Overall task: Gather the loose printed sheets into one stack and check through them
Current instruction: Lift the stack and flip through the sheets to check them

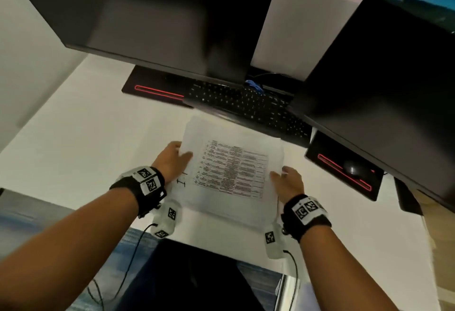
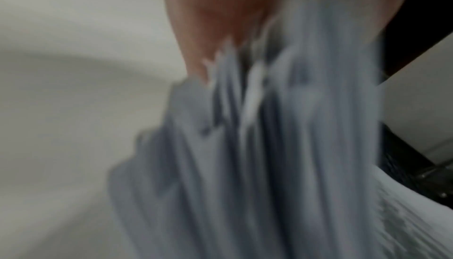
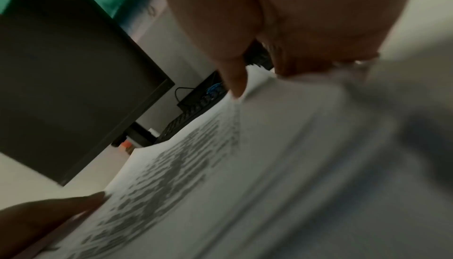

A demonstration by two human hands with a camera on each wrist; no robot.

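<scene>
A stack of white printed sheets (image 1: pixel 234 170) is held above the white desk (image 1: pixel 73 138), its top page showing a table of text. My left hand (image 1: pixel 172 160) grips the stack's left edge, thumb on top. My right hand (image 1: pixel 288 182) grips the right edge, thumb laid on the top page. The left wrist view shows the sheets' (image 2: pixel 257 147) fanned, uneven edges, blurred, under my palm. In the right wrist view the printed page (image 3: pixel 196 166) runs away from my thumb (image 3: pixel 235 81), and my left hand's fingers (image 3: pixel 61 209) show at its far edge.
A black keyboard (image 1: pixel 246 106) lies just beyond the sheets. Two dark monitors (image 1: pixel 160 15) (image 1: pixel 384 77) hang over the desk's back. A mouse (image 1: pixel 353 168) sits on a black pad with red strips at the right. A dark chair (image 1: pixel 192 276) is below the desk's front edge.
</scene>
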